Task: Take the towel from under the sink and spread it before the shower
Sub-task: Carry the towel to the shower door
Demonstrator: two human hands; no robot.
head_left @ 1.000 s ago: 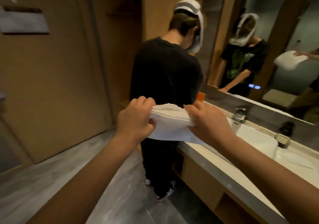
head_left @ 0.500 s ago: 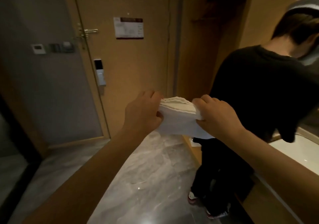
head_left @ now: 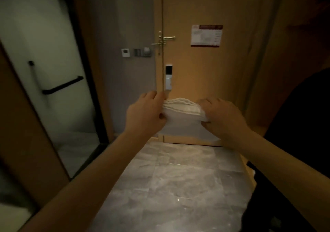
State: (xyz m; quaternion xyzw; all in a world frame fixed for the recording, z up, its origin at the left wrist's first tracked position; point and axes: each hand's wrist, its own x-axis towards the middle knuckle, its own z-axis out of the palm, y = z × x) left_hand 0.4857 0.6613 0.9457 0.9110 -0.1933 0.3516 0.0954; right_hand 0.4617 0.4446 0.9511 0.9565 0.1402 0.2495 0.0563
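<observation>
A folded white towel [head_left: 184, 117] hangs in the air at chest height, its layered edges on top. My left hand [head_left: 144, 113] grips its left end and my right hand [head_left: 223, 119] grips its right end, fingers curled over the top. The glass shower door [head_left: 41, 67] with a black handle bar [head_left: 62, 86] stands to the left. Grey marble floor [head_left: 175, 181] lies below the towel. The sink is out of view.
A wooden room door [head_left: 200, 74] with a brass handle, a lock panel and a notice faces me. Wall switches [head_left: 137, 52] sit left of it. A person in black [head_left: 303, 142] stands close at the right edge. A wooden panel [head_left: 23, 133] flanks the shower.
My view has swung left, away from the sink counter and the person in black, toward the room door and the shower. Both hands keep their hold on the folded towel.
</observation>
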